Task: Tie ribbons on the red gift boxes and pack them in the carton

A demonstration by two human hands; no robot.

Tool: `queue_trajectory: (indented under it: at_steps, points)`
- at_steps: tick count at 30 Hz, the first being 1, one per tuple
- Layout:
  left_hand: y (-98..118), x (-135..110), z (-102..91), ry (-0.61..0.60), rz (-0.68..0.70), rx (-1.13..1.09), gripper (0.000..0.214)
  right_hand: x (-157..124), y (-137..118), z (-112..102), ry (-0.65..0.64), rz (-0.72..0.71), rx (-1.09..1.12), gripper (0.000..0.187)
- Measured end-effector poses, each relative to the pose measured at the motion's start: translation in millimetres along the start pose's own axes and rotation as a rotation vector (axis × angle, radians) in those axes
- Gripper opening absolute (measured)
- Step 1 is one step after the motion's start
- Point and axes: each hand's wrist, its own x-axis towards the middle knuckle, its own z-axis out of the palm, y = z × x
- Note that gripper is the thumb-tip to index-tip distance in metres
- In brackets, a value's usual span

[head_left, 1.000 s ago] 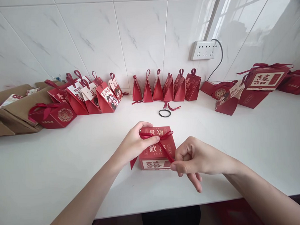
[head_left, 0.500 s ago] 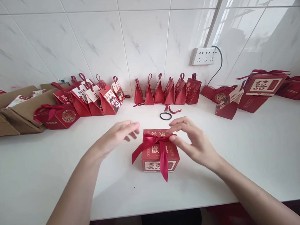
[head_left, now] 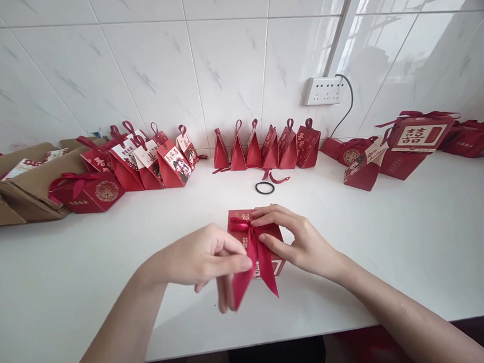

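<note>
A red gift box (head_left: 232,213) with white Chinese characters stands on the white table, tied with a red satin ribbon bow (head_left: 238,223). My left hand (head_left: 207,258) is in front of the box's left side, thumb and index finger pinching one ribbon tail (head_left: 242,286). The other tail (head_left: 267,266) hangs over the box's front. My right hand (head_left: 298,240) lies over the right side of the box top, its thumb and fingertips touching beside the knot, curved and apart. It covers the bow's right loop.
A black ring (head_left: 265,188) and a short red strap (head_left: 280,179) lie behind the box. Red triangular boxes (head_left: 269,151) line the tiled wall. Brown paper bags (head_left: 34,193) stand at left. A tall red box (head_left: 409,161) stands at right, near a wall socket (head_left: 322,91).
My left hand has come down and right from beside the box and now grips the left ribbon tail, pulled forward. My right hand has shifted left over the bow.
</note>
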Motion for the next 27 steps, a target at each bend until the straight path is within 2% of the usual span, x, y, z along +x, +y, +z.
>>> queue_trajectory:
  at_steps: [2,4,6,8,10,12,14,17,19,23,27]
  points:
    - [-0.9,7.1,16.6,0.172,0.084,0.131,0.034,0.1,2.6,-0.4,0.018,0.006,-0.008,0.019]
    - [-3.1,12.1,30.0,0.369,0.264,0.352,0.032,0.8,5.9,-1.4,0.042,0.013,-0.023,0.019]
    - [-5.7,13.0,35.1,0.423,0.468,0.497,0.027,1.7,8.7,-2.6,0.052,0.006,-0.03,0.018]
    - [-8.7,11.2,29.7,0.406,0.627,0.431,0.023,2.2,10.1,-3.5,0.047,-0.006,-0.032,0.018]
    - [-12.8,9.9,15.7,0.524,0.677,0.259,0.022,2.1,10.1,-3.8,0.041,-0.011,-0.037,0.017]
    - [-17.8,11.5,-1.5,0.702,0.635,0.184,0.015,1.3,9.8,-4.1,0.036,0.004,-0.039,0.019]
    - [-23.0,15.4,-15.9,0.759,0.56,0.254,0.01,0.4,10.8,-5.0,0.042,0.05,-0.028,0.026]
    - [-28.9,22.0,-25.8,0.635,0.454,0.376,0.012,0.1,16.9,-9.0,0.102,0.126,0.053,0.037]
    - [-31.0,25.0,-25.7,0.596,0.393,0.371,0.012,1.0,23.0,-13.7,0.127,0.143,0.11,0.034]
    - [-31.9,27.8,-22.1,0.589,0.337,0.287,0.019,3.3,32.3,-21.9,0.1,0.174,0.112,0.025]
    - [-28.4,29.4,-19.9,0.608,0.285,0.181,0.023,5.2,31.5,-21.2,0.124,0.265,0.173,0.034]
